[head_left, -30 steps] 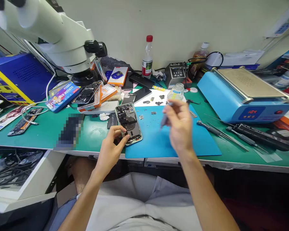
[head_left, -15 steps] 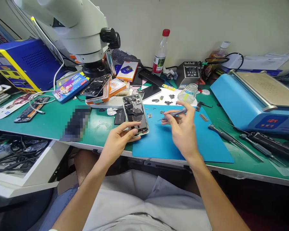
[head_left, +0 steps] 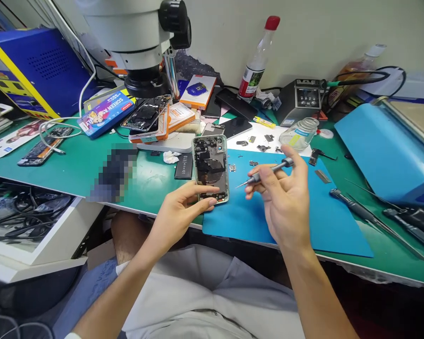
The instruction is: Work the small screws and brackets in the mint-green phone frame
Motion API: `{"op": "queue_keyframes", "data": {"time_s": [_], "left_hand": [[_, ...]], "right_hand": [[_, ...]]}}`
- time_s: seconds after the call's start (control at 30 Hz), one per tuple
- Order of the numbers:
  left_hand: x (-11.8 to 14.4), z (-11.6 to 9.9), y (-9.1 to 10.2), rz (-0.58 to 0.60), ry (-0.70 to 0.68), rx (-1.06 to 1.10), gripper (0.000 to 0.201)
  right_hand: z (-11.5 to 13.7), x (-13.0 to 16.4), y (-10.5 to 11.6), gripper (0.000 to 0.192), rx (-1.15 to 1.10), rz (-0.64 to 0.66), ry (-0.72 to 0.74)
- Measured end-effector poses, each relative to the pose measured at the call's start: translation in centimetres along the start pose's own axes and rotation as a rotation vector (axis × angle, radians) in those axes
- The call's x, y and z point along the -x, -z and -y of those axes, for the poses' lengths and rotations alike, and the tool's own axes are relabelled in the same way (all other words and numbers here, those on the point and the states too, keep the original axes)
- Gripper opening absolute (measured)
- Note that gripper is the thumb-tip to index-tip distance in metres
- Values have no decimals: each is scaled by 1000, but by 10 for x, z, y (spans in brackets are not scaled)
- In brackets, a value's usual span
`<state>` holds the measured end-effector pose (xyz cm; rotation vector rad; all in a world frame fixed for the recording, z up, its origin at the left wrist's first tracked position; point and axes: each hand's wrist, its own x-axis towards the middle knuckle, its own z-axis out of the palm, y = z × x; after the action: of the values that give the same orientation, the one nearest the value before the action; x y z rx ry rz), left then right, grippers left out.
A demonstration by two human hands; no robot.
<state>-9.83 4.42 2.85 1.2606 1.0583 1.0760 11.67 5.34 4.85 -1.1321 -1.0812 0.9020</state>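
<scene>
Tilted up off the bench is an opened phone housing (head_left: 212, 165), its dark inner parts facing me. My left hand (head_left: 183, 207) grips its lower end between thumb and fingers. A slim grey precision screwdriver (head_left: 268, 173) lies in my right hand (head_left: 286, 202), pinched by thumb and fingers with the index finger at its rear cap. Its tip points left, a short way to the right of the phone and apart from it. Small metal pieces (head_left: 232, 167) rest on the blue mat (head_left: 243, 221). A black phone battery (head_left: 183, 166) lies left of the housing.
A microscope (head_left: 144, 52) overhangs the back left. Loose phone parts (head_left: 263, 148) lie on white paper beside a glass jar (head_left: 299, 133). Tweezers and another screwdriver (head_left: 353, 205) sit right, near a blue heating unit (head_left: 385, 155). A red-capped bottle (head_left: 257, 61) stands behind.
The view has shifted, moving most things rightward in the picture. My right hand has turned the screwdriver so more of it shows. My left hand still holds the phone housing.
</scene>
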Motion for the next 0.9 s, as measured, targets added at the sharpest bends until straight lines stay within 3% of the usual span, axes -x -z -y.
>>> {"op": "queue_keyframes", "data": {"time_s": [0.13,0.23,0.9], "left_hand": [[1,2,1,-12,-43,-41,23],[2,4,0,-15,-58,-42,21],[5,7,-7,-14,-139,37,21]], "right_hand": [[-1,14,-26,62,-142,107,-113],[-7,14,-38,64,-158,110,-141],[-15,7,-39,62,-186,63,-121]]}}
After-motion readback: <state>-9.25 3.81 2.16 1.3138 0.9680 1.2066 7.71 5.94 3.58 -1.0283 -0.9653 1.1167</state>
